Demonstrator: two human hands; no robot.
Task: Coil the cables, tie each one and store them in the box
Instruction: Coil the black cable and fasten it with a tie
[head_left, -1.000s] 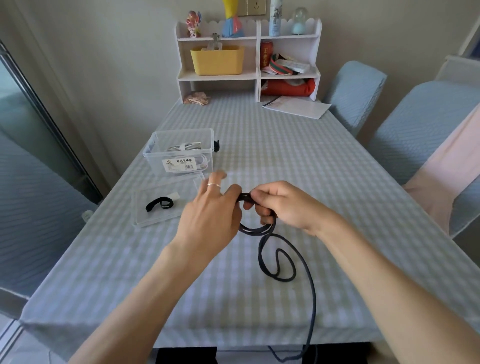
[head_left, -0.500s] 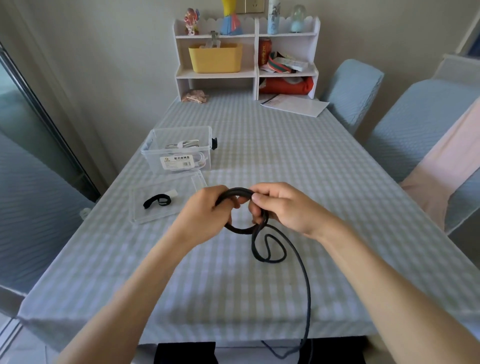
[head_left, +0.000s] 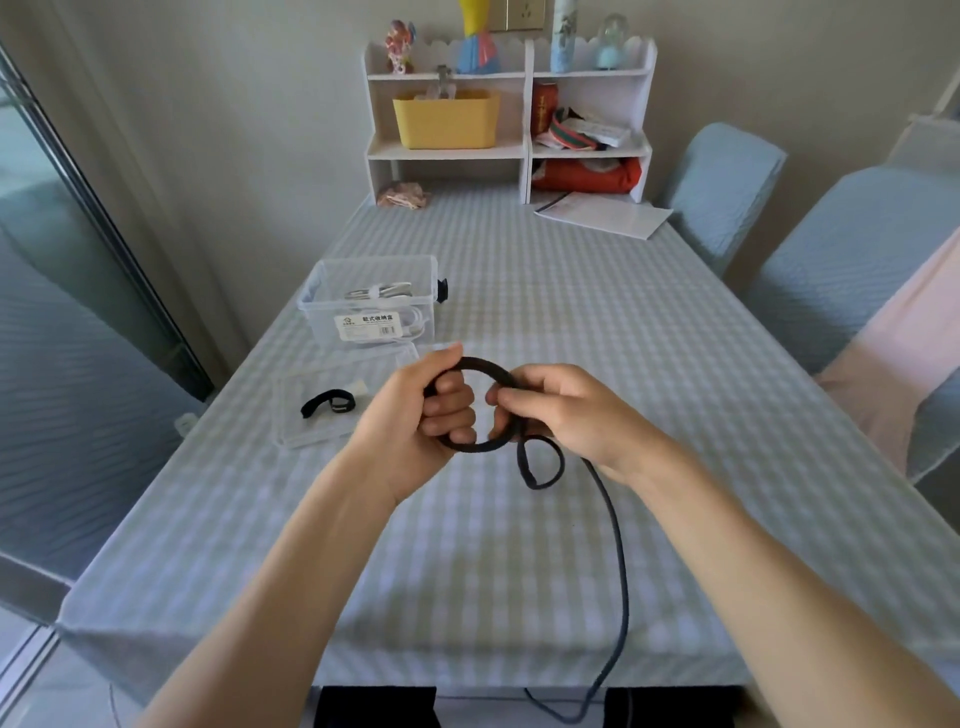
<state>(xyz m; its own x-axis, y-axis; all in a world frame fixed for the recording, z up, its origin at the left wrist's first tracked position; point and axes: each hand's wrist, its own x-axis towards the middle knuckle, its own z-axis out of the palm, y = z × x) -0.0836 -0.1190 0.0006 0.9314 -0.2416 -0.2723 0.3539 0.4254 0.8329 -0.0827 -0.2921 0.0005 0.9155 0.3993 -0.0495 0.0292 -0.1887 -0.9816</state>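
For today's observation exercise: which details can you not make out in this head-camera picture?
- Far end of the black round cable: drops past the table's near edge.
- Cable inside the left hand and right hand: hidden by fingers.
- Label on the clear plastic box: print too small.

Head view, looking forward-down along table (head_left: 519, 545), hands close.

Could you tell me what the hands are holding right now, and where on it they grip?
Both hold the black cable: the left hand grips the left side of its coiled loop, the right hand pinches the right side, where the loose length runs off.
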